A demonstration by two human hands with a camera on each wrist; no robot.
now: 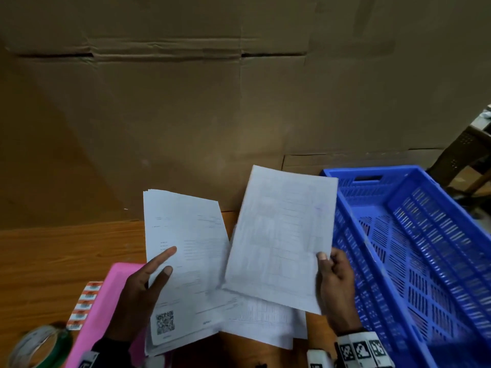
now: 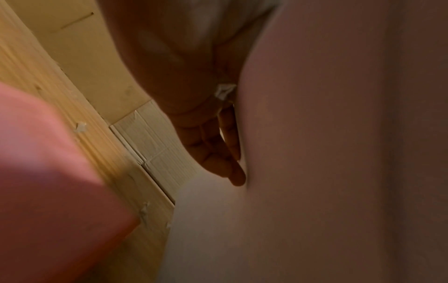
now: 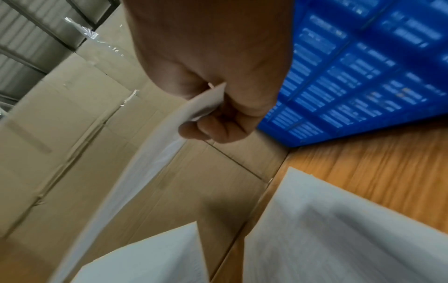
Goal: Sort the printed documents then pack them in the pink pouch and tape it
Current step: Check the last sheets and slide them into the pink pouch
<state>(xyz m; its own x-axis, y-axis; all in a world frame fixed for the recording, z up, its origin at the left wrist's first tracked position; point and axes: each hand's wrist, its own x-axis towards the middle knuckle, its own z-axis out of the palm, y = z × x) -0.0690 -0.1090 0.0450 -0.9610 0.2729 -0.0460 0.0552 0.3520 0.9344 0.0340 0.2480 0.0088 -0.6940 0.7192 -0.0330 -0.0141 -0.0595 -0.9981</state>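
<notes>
My left hand [image 1: 148,277] grips a stack of printed documents [image 1: 186,243] with a QR code at its lower corner. Thumb and forefinger lie on top, and the other fingers [image 2: 218,153] press the stack's back [image 2: 315,134]. My right hand [image 1: 332,266] pinches a separate printed sheet [image 1: 281,235] by its right edge and holds it raised and tilted; in the right wrist view the hand [image 3: 218,118] grips the sheet [image 3: 145,162] the same way. More sheets [image 1: 265,325] lie flat on the table beneath. The pink pouch [image 1: 98,309] lies under my left forearm.
A tape roll [image 1: 39,346] sits at the bottom left, beside a strip of stickers [image 1: 83,304]. A blue slatted crate [image 1: 425,248] stands close on the right. Tall cardboard boxes [image 1: 212,115] wall off the back of the wooden table [image 1: 53,256].
</notes>
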